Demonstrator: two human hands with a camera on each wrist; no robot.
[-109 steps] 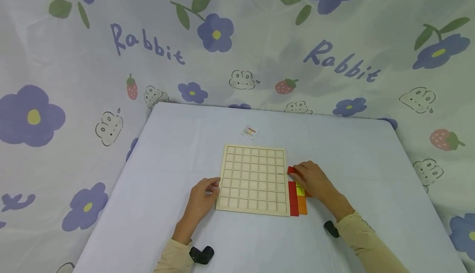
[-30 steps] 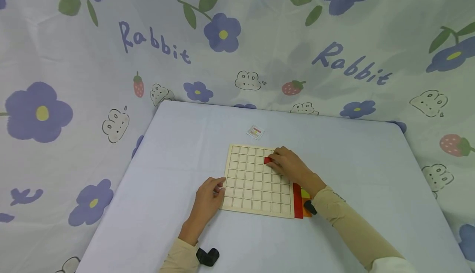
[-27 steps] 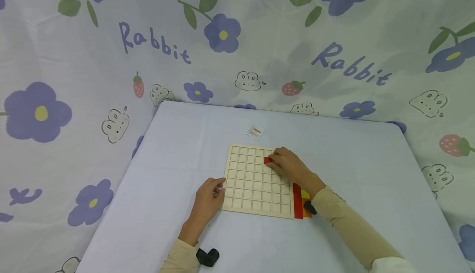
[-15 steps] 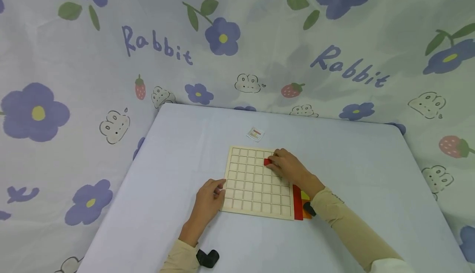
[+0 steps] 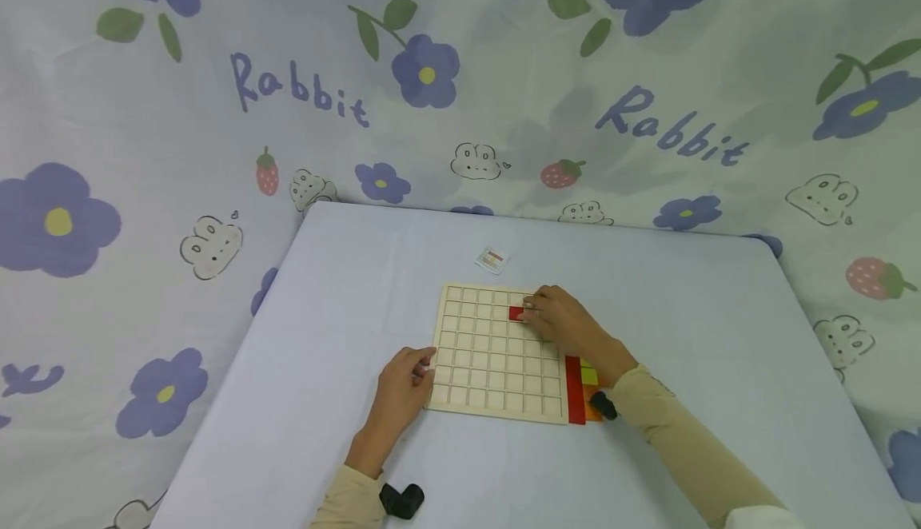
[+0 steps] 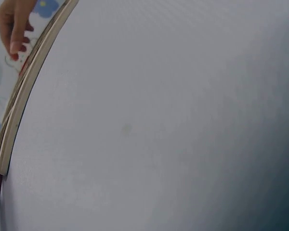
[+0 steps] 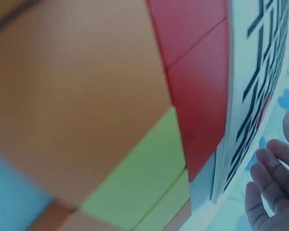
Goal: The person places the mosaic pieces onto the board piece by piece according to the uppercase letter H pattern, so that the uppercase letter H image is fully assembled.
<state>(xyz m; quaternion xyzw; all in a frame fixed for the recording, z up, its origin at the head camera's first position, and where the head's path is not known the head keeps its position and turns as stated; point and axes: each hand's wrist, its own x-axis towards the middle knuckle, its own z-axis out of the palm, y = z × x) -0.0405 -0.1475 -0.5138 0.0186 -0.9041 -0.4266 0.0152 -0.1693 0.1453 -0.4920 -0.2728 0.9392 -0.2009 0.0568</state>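
A pale wooden grid board [image 5: 471,361] lies on the table in the head view. A red tile [image 5: 516,313] rests flat in the grid's upper right part, the rest of its length hidden under my right hand [image 5: 564,321]. The right fingertips are right at the tile; in the right wrist view the right fingers [image 7: 272,178] are spread, with the tile lying apart from them. My left hand [image 5: 401,385] rests against the board's left edge, finger and thumb touching it near the front corner.
Red tiles [image 5: 575,393], a yellow tile [image 5: 589,375] and orange tiles [image 5: 592,413] lie along the board's right side, partly under the right forearm. A small printed card [image 5: 492,260] lies behind the board. A patterned curtain [image 5: 475,49] hangs behind the table.
My right hand carried the red tile from the pile at the right onto the grid. In the last half second its fingers have loosened from the tile. The left hand stays at the board's edge.
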